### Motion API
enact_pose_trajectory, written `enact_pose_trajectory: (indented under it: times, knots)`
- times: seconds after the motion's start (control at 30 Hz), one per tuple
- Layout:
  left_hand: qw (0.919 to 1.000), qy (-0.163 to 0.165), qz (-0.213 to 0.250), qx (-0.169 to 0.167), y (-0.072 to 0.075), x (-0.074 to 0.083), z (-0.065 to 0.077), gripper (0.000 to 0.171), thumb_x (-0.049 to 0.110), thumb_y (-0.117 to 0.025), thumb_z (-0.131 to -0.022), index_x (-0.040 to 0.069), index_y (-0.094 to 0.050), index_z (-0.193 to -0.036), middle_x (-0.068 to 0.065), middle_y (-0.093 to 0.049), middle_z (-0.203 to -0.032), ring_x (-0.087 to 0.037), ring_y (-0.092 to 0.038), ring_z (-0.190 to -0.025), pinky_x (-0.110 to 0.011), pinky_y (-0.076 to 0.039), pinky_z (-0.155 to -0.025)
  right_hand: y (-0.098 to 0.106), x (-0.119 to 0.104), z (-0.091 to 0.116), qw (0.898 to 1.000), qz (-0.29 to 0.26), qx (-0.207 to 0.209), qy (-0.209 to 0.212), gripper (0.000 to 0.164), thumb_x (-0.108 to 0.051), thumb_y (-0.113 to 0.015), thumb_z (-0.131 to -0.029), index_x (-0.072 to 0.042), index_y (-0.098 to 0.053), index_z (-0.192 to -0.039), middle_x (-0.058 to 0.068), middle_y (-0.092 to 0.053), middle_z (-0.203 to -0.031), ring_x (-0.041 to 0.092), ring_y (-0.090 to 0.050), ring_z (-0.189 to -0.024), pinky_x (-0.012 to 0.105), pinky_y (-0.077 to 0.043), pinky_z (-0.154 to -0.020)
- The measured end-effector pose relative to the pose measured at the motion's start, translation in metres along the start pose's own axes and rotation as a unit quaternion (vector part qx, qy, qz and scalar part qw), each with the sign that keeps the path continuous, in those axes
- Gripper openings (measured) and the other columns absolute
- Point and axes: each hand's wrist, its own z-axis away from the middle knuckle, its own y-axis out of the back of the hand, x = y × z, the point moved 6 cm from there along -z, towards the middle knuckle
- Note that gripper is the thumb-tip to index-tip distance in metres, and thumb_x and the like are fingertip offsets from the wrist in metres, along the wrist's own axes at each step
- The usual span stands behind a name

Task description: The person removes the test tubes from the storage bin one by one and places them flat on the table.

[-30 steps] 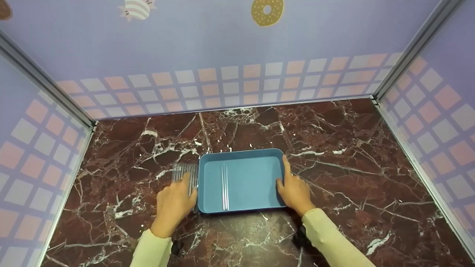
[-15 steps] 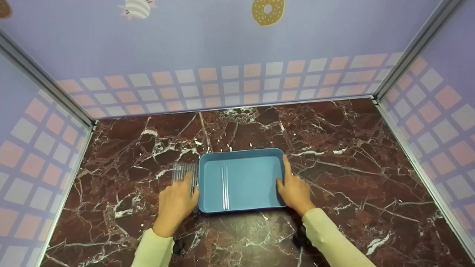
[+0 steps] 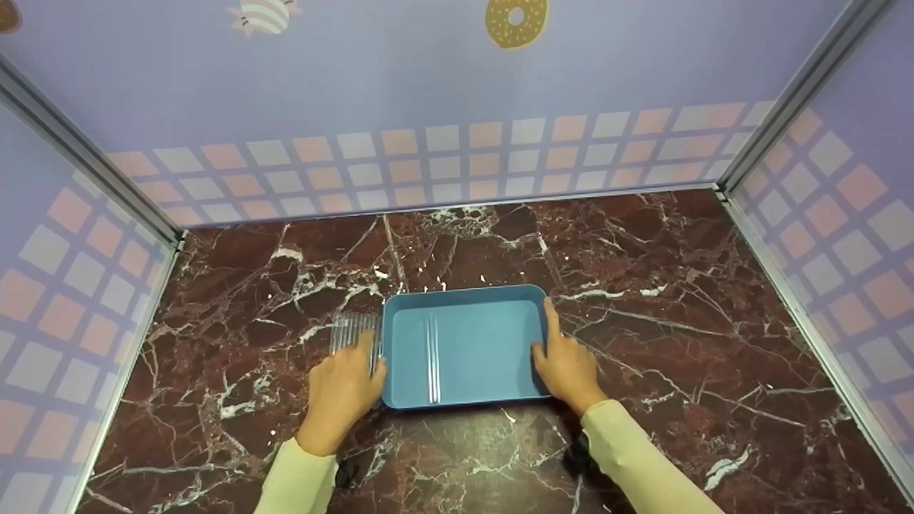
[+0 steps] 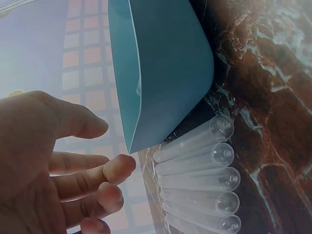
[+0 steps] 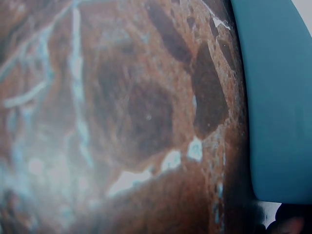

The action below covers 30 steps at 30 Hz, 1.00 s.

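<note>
A shallow blue tray (image 3: 493, 353) lies on the marble-patterned surface, with a few clear test tubes (image 3: 433, 364) side by side in its left part. My right hand (image 3: 569, 368) grips the tray's right wall, thumb over the rim and fingers outside. To the tray's left, several more clear test tubes (image 4: 200, 180) lie in a row. Above them my left hand (image 3: 343, 389) hovers by the tray's left wall. In the left wrist view its fingers (image 4: 83, 183) are loosely bent and hold nothing. The right wrist view shows mostly the tray's outer wall (image 5: 278, 97).
Dark red marbled surface (image 3: 678, 321) extends around the tray. A purple back wall (image 3: 400, 71) with a checked band stands behind, and side walls (image 3: 842, 200) close in left and right.
My left hand has shifted slightly right, closer to the tray's left wall. My right hand, the tray and the tubes stay in place.
</note>
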Motion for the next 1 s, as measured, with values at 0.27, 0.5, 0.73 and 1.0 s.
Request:
enact_pose_trajectory:
  times: [0.27, 0.5, 0.73, 1.0]
  knots:
    - [0.9999, -0.010, 0.000, 0.006, 0.000, 0.004, 0.000, 0.040, 0.026, -0.069, -0.082, 0.008, -0.061, -0.118, -0.013, -0.059, -0.061, -0.028, -0.050, -0.043, -0.039, -0.036, -0.037, -0.001, 0.000, 0.000, 1.000, -0.001, -0.009, -0.006, 0.076, -0.032, -0.054, -0.095, -0.023, -0.009, -0.157, 0.007, -0.056, -0.059, 0.020, -0.046, -0.046, 0.034, -0.032, -0.044]
    - [0.9999, -0.009, 0.004, -0.004, -0.001, 0.006, -0.001, 0.039, 0.026, -0.069, -0.083, 0.008, -0.061, -0.116, -0.008, -0.055, -0.057, -0.021, -0.043, -0.041, -0.034, -0.032, -0.036, -0.001, 0.001, -0.001, 1.000, -0.001, -0.004, -0.006, 0.076, -0.032, -0.054, -0.095, -0.023, -0.011, -0.156, 0.012, -0.063, -0.066, 0.022, -0.050, -0.049, 0.037, -0.036, -0.046]
    - [0.9997, -0.003, 0.007, -0.022, -0.004, 0.008, -0.001, 0.041, 0.028, -0.068, -0.084, 0.008, -0.061, -0.119, -0.009, -0.058, -0.060, -0.021, -0.046, -0.044, -0.035, -0.036, -0.038, 0.000, 0.001, -0.001, 1.000, -0.001, 0.001, -0.006, 0.076, -0.032, -0.055, -0.094, -0.023, -0.012, -0.156, 0.014, -0.065, -0.068, 0.024, -0.053, -0.051, 0.039, -0.038, -0.047]
    - [0.9996, -0.003, 0.003, -0.028, -0.005, 0.012, -0.002, 0.043, 0.028, -0.068, -0.085, 0.007, -0.062, -0.122, -0.011, -0.060, -0.061, -0.019, -0.042, -0.042, -0.033, -0.032, -0.037, 0.000, 0.001, -0.001, 1.000, 0.000, 0.001, -0.007, 0.076, -0.032, -0.055, -0.094, -0.024, -0.012, -0.156, 0.011, -0.062, -0.063, 0.023, -0.051, -0.049, 0.037, -0.035, -0.046]
